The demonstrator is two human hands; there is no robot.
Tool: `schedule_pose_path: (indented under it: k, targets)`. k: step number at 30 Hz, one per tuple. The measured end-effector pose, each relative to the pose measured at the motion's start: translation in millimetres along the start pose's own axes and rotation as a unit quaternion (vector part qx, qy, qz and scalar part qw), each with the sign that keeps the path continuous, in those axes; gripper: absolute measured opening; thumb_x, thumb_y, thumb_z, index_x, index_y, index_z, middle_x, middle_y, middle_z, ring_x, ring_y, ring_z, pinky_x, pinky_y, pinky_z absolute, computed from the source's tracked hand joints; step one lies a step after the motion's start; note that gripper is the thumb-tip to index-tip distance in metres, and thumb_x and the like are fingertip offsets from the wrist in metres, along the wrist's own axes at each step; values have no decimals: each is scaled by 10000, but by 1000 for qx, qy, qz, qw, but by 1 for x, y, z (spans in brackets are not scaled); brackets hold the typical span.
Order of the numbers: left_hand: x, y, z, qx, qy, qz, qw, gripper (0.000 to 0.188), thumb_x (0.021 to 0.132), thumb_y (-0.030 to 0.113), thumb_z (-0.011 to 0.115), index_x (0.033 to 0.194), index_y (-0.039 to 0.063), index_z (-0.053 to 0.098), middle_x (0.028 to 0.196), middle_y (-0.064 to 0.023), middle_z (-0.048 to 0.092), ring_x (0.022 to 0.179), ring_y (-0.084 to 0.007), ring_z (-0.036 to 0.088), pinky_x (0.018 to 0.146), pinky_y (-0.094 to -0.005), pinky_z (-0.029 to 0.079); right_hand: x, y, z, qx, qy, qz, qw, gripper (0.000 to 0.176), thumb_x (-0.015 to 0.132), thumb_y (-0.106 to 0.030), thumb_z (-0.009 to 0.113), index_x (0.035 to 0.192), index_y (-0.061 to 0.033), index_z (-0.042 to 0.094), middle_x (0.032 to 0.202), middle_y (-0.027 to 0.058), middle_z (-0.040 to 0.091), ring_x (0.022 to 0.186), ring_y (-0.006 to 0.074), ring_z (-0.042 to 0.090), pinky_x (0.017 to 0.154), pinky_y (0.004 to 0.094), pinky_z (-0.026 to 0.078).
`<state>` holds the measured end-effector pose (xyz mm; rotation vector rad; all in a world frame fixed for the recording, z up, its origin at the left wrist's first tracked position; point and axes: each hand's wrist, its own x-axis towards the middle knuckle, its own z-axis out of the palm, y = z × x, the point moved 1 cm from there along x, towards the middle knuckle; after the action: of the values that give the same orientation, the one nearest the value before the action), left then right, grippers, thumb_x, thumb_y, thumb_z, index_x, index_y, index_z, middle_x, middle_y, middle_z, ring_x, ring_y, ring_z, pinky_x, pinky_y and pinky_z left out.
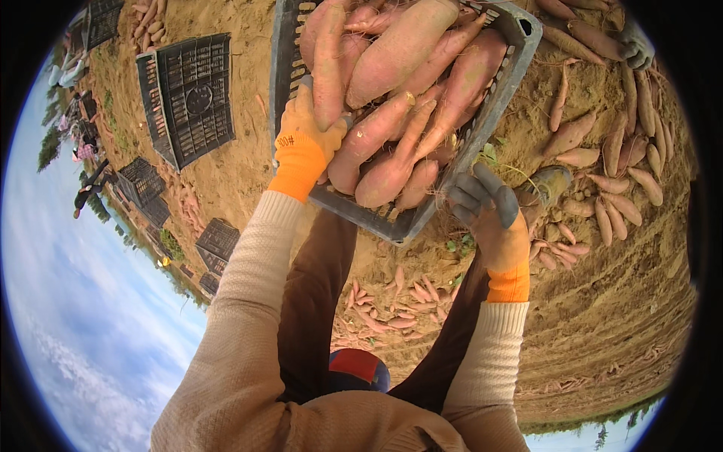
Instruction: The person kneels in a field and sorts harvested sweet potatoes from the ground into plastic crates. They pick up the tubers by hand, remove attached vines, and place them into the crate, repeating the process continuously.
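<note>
A black plastic crate [273, 68] full of large pinkish sweet potatoes [390, 53] stands before me. My left hand [308, 133], in an orange work glove with grey fingertips, is inside its left side. Its thumb and fingers close around the lower end of a long, slim sweet potato [327, 65] lying on the others. Just outside the crate's near right corner is my right hand [488, 214], in a matching soiled glove. Its palm is turned up, its fingers are partly curled and apart, and nothing lies in it.
Many sweet potatoes [615, 209] lie on the soil to the right, beside a shoe [551, 183]. Another person's gloved hand [638, 48] touches roots at the upper right. To the left stands a second black crate [192, 99]. More roots [401, 322] lie behind my legs.
</note>
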<state>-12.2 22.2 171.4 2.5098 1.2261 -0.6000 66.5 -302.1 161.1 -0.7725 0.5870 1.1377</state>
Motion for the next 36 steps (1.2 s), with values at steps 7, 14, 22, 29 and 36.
schedule_pose_path:
  k: [7, 14, 22, 29, 36]
  targets:
    - [-14, -100, -29, -160, -137, -15, 977, 656, 964, 179, 627, 1559, 6, 410, 1463, -226, 577, 1346, -306, 573, 1123, -361, 444, -2, 1, -4, -12, 23, -4, 1000, 777, 972, -545, 670, 1464, 32, 500, 1343, 193, 647, 1192, 308, 658, 1064, 443, 512]
    - [-44, -90, -40, -163, 50, -120, 978, 433, 1039, 145, 519, 1445, 4, 569, 1421, -200, 619, 1310, -269, 601, 1097, -350, 464, 3, 3, -5, -14, 32, -13, 999, 779, 963, -550, 681, 1450, 34, 513, 1321, 191, 658, 1168, 312, 670, 1055, 451, 527]
    - [-41, -93, 5, 55, 61, -64, 995, 880, 821, 265, 775, 1549, 26, 342, 1444, -257, 506, 1312, -455, 506, 1085, -494, 443, 1, 1, 6, -57, 80, -4, 995, 941, 928, -646, 667, 1493, 72, 441, 1283, 166, 665, 1139, 270, 665, 973, 385, 514]
    - [-21, -33, -8, -28, 123, 20, 992, 824, 795, 214, 781, 1493, -26, 414, 1374, -274, 545, 1256, -473, 537, 1071, -496, 449, -3, 1, 7, -40, 85, -10, 996, 801, 991, -581, 621, 1467, 48, 476, 1252, 164, 676, 1116, 268, 671, 953, 385, 518]
    - [9, 0, -40, 49, 188, 265, 944, 642, 762, 169, 778, 1346, 4, 566, 1281, -222, 621, 1204, -448, 581, 1056, -512, 445, -2, 0, 2, -17, 91, -14, 996, 787, 964, -575, 667, 1478, -7, 488, 1288, 123, 680, 1139, 254, 677, 1000, 412, 519]
